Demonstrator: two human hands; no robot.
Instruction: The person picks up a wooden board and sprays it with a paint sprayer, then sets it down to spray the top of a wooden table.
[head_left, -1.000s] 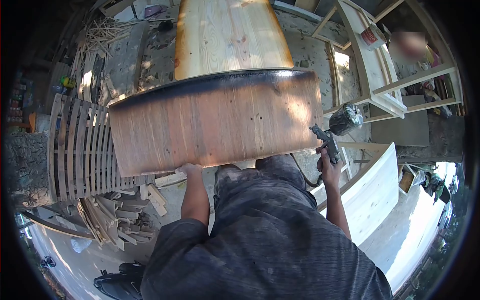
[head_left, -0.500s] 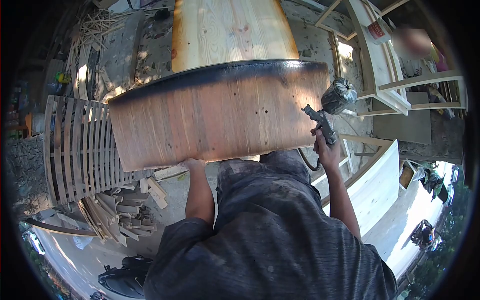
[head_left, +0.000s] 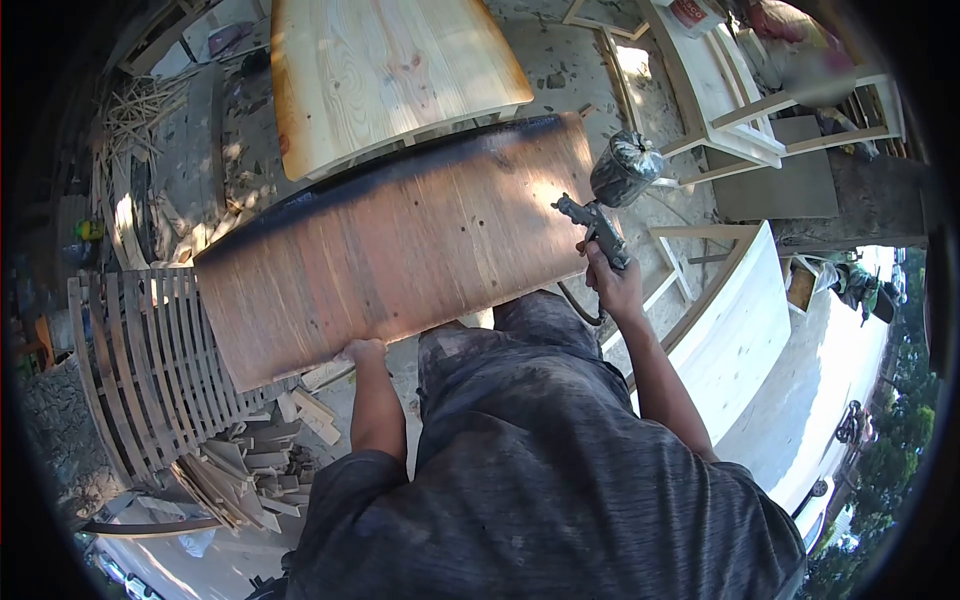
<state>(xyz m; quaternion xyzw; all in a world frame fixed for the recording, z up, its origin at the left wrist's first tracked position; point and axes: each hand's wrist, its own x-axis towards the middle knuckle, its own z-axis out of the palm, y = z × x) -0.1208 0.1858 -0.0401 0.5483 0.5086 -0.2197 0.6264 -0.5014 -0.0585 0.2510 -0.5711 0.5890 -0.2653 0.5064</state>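
Head view: left hand (head_left: pixel 364 352) gripped near edge of brown board (head_left: pixel 400 250), likely to steady it before the thighs, dark far edge beside pale panel (head_left: pixel 400 75); right hand (head_left: pixel 617 287) closed round spray gun (head_left: pixel 600 232), nozzle seemingly angled boardward.

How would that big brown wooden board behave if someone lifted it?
The brown board looks stiff: its wide face shows no obvious sag. Its breadth suggests it's awkward and perhaps fairly heavy. Lifted only where the left hand touches, off-center on the near edge, it would probably tip.
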